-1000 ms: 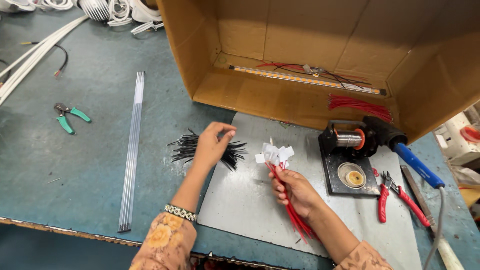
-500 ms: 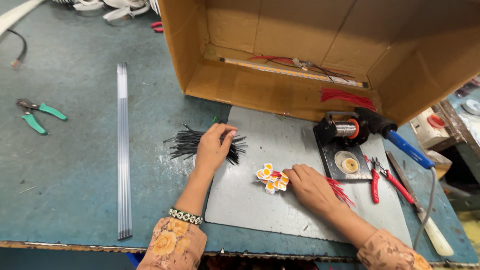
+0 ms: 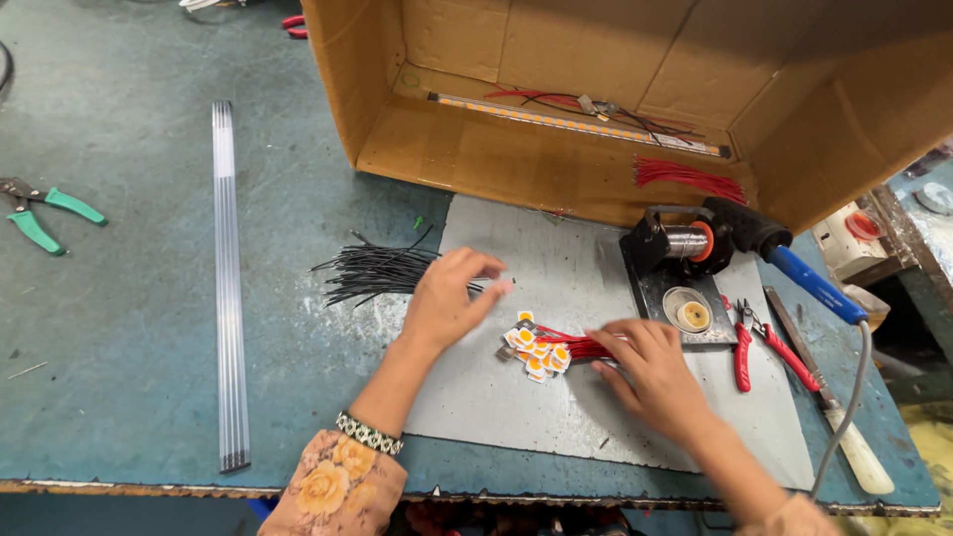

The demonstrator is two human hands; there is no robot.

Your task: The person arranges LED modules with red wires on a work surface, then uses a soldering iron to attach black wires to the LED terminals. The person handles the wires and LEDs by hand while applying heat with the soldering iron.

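Item: bundle of red wires [image 3: 581, 345] ending in small white-and-orange square parts [image 3: 536, 349]. It lies on the grey mat [image 3: 556, 417] near the front edge of the desk [image 3: 129, 328], towards its right half.

Right hand [image 3: 650, 372]: rests flat on the red wires, fingers spread; grip open, pressing rather than pinching.

Left hand [image 3: 447, 298]: above the mat's left edge, fingers loosely curled, beside the black wire bundle [image 3: 372, 273]. Whether it holds a strand cannot be told; the fingertips are blurred.

Surroundings: soldering iron with blue handle [image 3: 784, 263] on its stand [image 3: 680, 288], red cutters [image 3: 759, 342], open cardboard box [image 3: 596, 119] along the back edge, green pliers [image 3: 45, 213] at the left edge, clear rods [image 3: 228, 288].

Risks, as judged: loose square parts could scatter if the wires shift under the palm; black strands may snag and drag off; the iron stands near the right hand, so a burn is possible.
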